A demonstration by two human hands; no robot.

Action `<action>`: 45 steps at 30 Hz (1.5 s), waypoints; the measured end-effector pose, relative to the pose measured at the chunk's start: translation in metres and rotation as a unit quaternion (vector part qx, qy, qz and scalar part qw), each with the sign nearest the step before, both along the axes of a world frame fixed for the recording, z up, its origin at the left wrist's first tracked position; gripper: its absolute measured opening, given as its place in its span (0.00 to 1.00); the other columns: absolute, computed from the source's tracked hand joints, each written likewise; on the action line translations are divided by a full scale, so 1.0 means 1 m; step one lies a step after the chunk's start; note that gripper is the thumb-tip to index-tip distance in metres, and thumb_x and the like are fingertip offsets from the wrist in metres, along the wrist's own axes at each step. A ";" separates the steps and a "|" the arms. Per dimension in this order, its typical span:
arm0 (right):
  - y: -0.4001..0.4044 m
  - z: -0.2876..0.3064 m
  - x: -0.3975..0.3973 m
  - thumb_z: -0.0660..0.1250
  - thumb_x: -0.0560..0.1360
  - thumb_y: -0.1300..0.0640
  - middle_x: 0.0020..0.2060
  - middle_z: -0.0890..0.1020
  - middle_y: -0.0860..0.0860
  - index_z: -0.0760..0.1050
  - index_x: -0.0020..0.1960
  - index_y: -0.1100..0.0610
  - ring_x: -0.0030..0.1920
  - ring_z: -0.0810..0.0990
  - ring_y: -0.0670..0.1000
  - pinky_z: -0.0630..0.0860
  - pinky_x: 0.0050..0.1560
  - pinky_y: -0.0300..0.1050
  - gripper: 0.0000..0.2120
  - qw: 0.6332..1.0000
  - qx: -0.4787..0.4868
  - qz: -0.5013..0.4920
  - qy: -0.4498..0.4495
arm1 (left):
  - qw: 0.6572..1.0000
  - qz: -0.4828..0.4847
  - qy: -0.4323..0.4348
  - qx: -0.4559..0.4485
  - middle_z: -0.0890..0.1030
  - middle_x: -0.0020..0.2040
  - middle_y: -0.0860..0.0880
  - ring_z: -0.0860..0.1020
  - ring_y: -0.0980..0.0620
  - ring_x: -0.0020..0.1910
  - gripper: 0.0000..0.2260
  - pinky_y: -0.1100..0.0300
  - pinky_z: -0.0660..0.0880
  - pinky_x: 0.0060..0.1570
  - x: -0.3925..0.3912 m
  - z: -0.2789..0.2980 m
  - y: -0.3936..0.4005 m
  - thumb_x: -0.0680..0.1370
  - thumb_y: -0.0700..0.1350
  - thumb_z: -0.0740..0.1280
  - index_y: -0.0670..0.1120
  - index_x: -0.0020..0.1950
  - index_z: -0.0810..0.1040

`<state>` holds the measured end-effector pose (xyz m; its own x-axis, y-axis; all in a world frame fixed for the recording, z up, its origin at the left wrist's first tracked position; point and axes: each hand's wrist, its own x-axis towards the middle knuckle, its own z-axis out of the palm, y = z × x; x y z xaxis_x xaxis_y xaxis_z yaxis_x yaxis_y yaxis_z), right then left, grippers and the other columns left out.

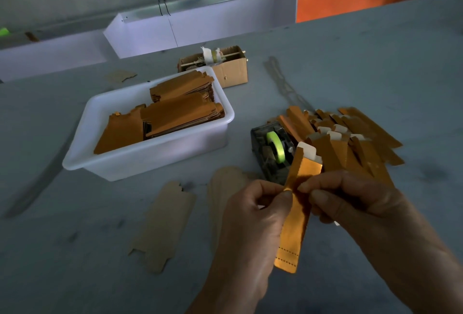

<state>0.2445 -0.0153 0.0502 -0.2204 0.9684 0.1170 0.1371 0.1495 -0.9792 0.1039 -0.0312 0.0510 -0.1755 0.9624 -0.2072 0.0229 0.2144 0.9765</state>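
Two hands (253, 213) (350, 201) pinch-tight on one gold carton (292, 233), beside one tape dispenser (271, 150)

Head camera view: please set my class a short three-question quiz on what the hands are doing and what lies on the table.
1. True or false: the left hand and the right hand both pinch the gold carton.
2. Where does the tape dispenser stand?
A) inside the white tub
B) between the white tub and the pile of folded cartons
C) on top of the pile of folded cartons
3. Short answer: what lies flat on the table just to the left of the hands?

Key: 1 true; 2 B; 3 a cardboard blank, not yet folded.
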 end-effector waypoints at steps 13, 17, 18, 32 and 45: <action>0.004 0.001 -0.002 0.66 0.63 0.51 0.37 0.82 0.50 0.73 0.58 0.40 0.38 0.82 0.46 0.77 0.39 0.37 0.23 1.000 0.019 -0.008 -0.020 | 1.000 0.004 0.021 -0.001 0.84 0.36 0.50 0.81 0.46 0.38 0.08 0.51 0.76 0.39 0.001 0.007 -0.004 0.75 0.43 0.70 0.56 0.41 0.83; 0.007 0.001 -0.004 0.67 0.60 0.48 0.37 0.84 0.46 0.70 0.52 0.45 0.38 0.83 0.45 0.76 0.39 0.41 0.20 0.998 -0.003 -0.042 -0.035 | 0.999 0.000 0.032 0.010 0.84 0.37 0.52 0.82 0.51 0.37 0.07 0.57 0.78 0.39 0.001 0.010 -0.005 0.75 0.43 0.70 0.57 0.42 0.82; 0.007 0.001 -0.005 0.67 0.59 0.48 0.36 0.84 0.46 0.70 0.50 0.46 0.38 0.83 0.44 0.76 0.39 0.42 0.20 0.998 -0.008 -0.049 -0.041 | 0.999 -0.002 0.034 0.012 0.84 0.37 0.52 0.82 0.52 0.37 0.08 0.59 0.78 0.39 0.001 0.010 -0.005 0.75 0.43 0.70 0.57 0.42 0.82; 0.008 0.007 -0.010 0.73 0.67 0.57 0.37 0.81 0.36 0.70 0.46 0.48 0.37 0.80 0.37 0.76 0.35 0.34 0.14 0.984 0.010 -0.077 -0.161 | 1.000 -0.005 0.025 0.012 0.82 0.32 0.55 0.80 0.59 0.32 0.06 0.72 0.72 0.28 0.004 0.011 -0.006 0.75 0.42 0.69 0.50 0.38 0.82; 0.001 0.015 -0.017 0.74 0.68 0.58 0.32 0.81 0.44 0.70 0.45 0.49 0.39 0.77 0.33 0.70 0.35 0.23 0.13 0.967 0.059 -0.104 -0.224 | 0.997 0.049 0.032 0.051 0.82 0.32 0.49 0.79 0.55 0.30 0.07 0.62 0.73 0.30 0.009 -0.002 -0.005 0.75 0.44 0.69 0.49 0.37 0.82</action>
<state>0.2278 -0.0141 0.0656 -0.0770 0.9831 0.1663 0.5826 0.1797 -0.7926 0.1131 -0.0361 0.0491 -0.2793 0.9556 -0.0941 0.0702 0.1181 0.9905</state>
